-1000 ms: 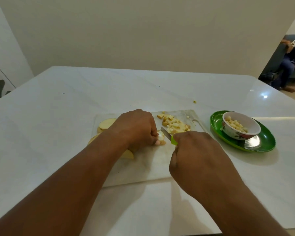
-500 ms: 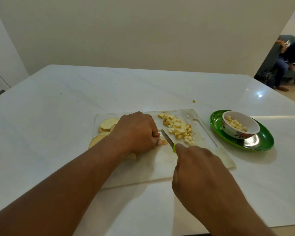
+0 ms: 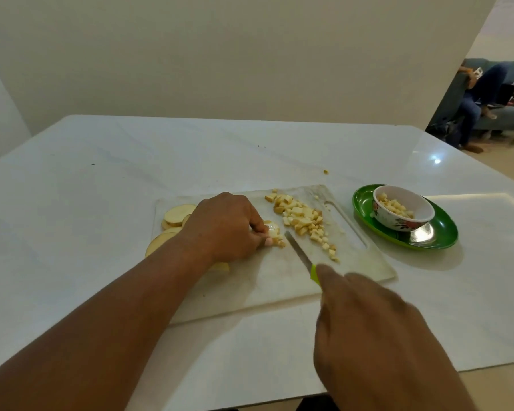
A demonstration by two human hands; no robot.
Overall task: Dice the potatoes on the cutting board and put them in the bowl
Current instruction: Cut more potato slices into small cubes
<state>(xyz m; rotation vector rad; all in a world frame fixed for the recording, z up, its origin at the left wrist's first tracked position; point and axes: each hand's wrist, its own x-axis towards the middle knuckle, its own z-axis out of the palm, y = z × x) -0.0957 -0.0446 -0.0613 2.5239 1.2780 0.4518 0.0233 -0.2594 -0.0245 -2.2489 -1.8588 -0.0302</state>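
**On the white board: potato half diced, knife just beside the last piece**

On the pale cutting board point(image 3: 267, 280), at the middle of a white marble table point(image 3: 72, 203), the potato shows in three forms. Round, cream-coloured slices point(image 3: 177, 213) with a thin tan edge lie overlapped at the board's left end, partly hidden by the left forearm. A heap of small diced cubes point(image 3: 301, 219), pale yellow with browner skin sides, trails diagonally across the board's right half. A small cut piece point(image 3: 273, 229) sits between the two.

The left hand point(image 3: 224, 229) rests knuckles-up on the board, its fingers curled and bunched together, the fingertips pinching that small piece against the board. The right hand point(image 3: 365, 330) is blurred; its fingers are wrapped round the green handle of a knife point(image 3: 301, 255), whose narrow blade points up and left, its tip just beside the held piece. Whether the edge touches the board I cannot tell.

To the right of the board, a white flowered bowl point(image 3: 398, 223) holding more cubes stands on a green plate point(image 3: 439, 235).
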